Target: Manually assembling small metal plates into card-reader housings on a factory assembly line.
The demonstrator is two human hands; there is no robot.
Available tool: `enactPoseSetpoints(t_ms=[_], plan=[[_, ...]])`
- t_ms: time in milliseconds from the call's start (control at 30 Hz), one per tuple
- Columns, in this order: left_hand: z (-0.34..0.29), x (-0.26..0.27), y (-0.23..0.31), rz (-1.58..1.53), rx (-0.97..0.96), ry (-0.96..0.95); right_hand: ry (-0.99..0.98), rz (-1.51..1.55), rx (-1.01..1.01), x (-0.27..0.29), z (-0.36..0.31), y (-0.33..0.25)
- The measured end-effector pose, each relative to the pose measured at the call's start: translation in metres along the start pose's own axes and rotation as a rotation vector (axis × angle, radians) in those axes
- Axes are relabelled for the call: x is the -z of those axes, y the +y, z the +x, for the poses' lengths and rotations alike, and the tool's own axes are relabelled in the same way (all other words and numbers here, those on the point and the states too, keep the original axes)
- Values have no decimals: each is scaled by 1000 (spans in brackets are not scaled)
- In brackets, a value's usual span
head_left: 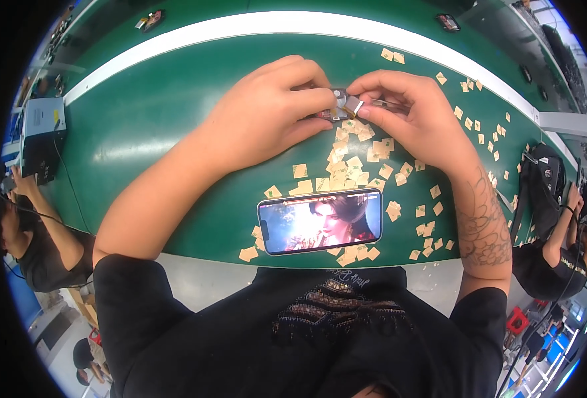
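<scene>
At the far middle of the green table point(154, 132), my left hand point(270, 109) is closed on a small dark electronic device point(338, 114) with its inner parts exposed. My right hand point(413, 109) comes in from the other side, thumb and forefinger pinched at a small flat grey-and-white piece point(354, 105) on the device. A thin, dark, slender thing point(389, 103) shows under the right fingers; its kind I cannot make out. The fingers hide much of the device. Small tan paper squares point(341, 174) lie scattered just below it.
A phone point(320, 222) showing a video lies on the squares near the front edge. A white rail point(240, 28) runs along the back, with small devices point(447, 22) beyond. A grey box point(44, 126) stands left; a black bag point(543, 176) lies right. Other people point(559, 255) sit on both sides.
</scene>
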State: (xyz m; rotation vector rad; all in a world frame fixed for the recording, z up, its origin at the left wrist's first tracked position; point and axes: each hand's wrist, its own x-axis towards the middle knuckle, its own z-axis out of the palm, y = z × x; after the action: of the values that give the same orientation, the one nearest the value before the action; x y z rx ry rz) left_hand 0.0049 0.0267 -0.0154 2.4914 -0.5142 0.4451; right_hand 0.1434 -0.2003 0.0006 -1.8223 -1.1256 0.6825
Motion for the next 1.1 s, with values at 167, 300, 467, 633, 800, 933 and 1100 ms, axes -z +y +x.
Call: enactPoseSetpoints(t_ms=[167,300,467,633,800,933,1100], plan=[[0,0,0,7,-53,-3,13,39,-9,-2,1,2],[0,0,1,34,-70,-21,-29,58,3,1,-1,2],[0,1,2,25,-74,-15,45,-44,-55,2,-5,-10],[0,0,1,38,-74,-12,113,-313,232,-12,-5,-12],[0,0,3,36,-78,1,157,-372,226,-23,-8,-14],[1,0,7,0,-16,14,218,-233,180,-29,-8,-7],[1,-1,10,-31,22,29,245,-110,129,-34,-9,0]])
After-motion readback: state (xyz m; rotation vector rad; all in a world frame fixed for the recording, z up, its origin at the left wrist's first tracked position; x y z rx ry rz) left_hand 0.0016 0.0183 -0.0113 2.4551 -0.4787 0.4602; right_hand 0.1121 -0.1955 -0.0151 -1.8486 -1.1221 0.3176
